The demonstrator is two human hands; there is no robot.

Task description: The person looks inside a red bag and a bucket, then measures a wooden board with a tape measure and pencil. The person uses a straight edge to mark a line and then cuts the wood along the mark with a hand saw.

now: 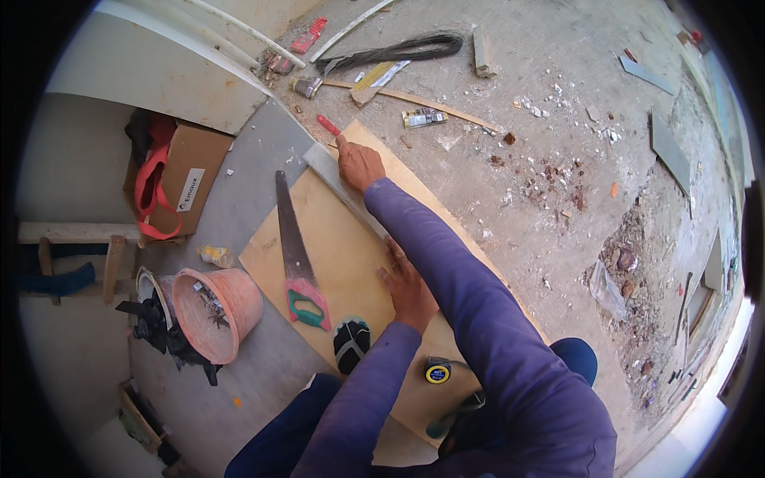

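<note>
A plywood sheet lies on the floor under both hands, with a pale grey straight strip laid across it. My right hand, at the strip's far end, is closed round a slim red tool; its working tip is hidden, so I cannot tell its exact kind. Lower down, my left hand rests flat with fingers apart, its fingertips at the strip's near end. A handsaw with a pink and green handle lies on the sheet left of the strip. Near my feet sits a yellow and black tape measure.
An orange-pink bucket and a cardboard box with red straps stand at left. Beyond the sheet lie a black wire bundle, a thin wooden batten and a small package. Rubble litters the right-hand floor.
</note>
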